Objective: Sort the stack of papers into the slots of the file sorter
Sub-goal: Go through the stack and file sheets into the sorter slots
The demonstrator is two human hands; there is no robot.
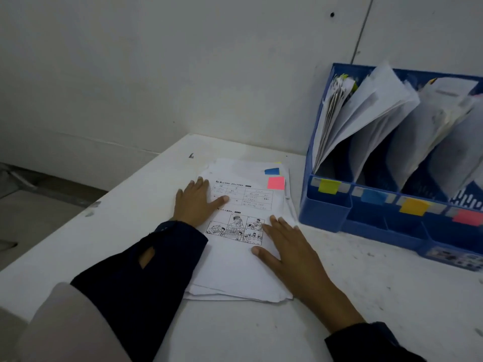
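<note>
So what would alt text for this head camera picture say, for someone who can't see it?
A person's left hand and right hand press flat on a stack of papers on a white table; the top sheet bears a pink sticky note. To the right stands a blue file sorter, its colour-tagged slots holding papers.
</note>
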